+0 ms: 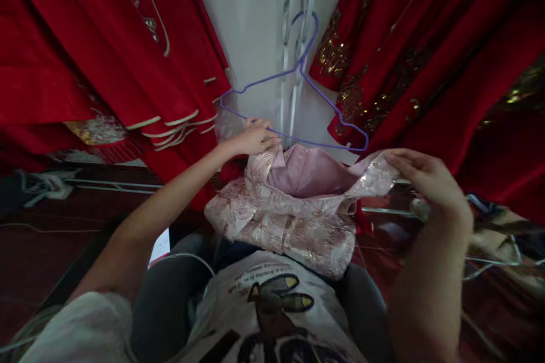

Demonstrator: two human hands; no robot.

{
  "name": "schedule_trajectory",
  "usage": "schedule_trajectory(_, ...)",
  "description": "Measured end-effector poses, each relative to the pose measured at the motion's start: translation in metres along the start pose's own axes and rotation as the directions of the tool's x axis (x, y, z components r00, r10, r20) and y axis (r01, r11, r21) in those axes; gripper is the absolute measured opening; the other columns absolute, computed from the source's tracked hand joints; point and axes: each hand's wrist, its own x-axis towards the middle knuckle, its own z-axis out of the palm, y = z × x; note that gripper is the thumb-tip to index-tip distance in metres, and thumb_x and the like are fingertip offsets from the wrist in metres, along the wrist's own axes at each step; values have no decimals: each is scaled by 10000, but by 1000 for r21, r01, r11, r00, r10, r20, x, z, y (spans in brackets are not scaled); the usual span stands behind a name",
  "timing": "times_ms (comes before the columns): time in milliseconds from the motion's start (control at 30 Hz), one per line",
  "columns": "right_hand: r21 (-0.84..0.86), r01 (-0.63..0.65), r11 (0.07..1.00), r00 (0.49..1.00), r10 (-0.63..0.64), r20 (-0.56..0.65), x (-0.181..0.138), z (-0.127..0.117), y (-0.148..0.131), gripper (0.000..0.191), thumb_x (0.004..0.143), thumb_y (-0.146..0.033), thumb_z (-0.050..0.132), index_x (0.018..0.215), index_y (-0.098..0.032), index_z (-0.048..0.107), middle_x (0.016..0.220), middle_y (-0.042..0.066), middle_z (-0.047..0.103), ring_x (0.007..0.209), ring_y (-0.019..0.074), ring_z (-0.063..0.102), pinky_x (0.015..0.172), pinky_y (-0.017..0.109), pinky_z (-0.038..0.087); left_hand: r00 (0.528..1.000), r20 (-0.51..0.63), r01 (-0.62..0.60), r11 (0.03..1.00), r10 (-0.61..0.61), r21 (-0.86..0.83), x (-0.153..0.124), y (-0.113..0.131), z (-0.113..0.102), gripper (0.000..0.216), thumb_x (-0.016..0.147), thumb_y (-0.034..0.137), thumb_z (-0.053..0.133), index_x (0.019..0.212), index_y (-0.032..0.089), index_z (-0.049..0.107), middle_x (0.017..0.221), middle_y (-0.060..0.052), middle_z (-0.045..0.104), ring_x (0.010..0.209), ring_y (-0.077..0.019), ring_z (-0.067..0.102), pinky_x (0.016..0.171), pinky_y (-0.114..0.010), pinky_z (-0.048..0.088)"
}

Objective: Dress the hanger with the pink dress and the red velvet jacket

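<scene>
A pale pink brocade garment (293,221) with a plain pink lining is held spread open in front of me. My left hand (254,139) pinches its left edge, and the same fingers reach the lower bar of a purple wire hanger (298,76). The hanger hangs by its hook against a white wall, just above the garment's opening. My right hand (426,178) is closed on the garment's right edge, pulling it out to the side. The lower part of the garment drapes over my lap.
Red embroidered robes (106,51) hang at the left, and more red robes (430,57) with gold trim hang at the right. The white wall (255,22) shows between them. A dark floor (42,244) carries cords and metal rails at both sides.
</scene>
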Motion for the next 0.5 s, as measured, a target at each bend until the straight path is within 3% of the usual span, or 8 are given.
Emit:
schedule_trajectory(167,-30,23,999,993,-26,-116,6,-15,15,328,685,-435,750,950,-241,751,837,20,729,671,125,618,609,217,510,1000,4,-15,1000,15,8,-9,-2,-2,381,970,414,423,902,206,736,941,-70,574,1013,-235,487,964,-450,239)
schedule_trajectory(500,29,243,969,948,-231,-221,6,6,6,216,754,-372,738,923,-238,750,804,37,735,630,106,624,606,226,487,998,-22,-49,996,50,77,-17,13,-4,364,971,406,421,922,222,731,928,-69,563,1000,-241,495,911,-421,265)
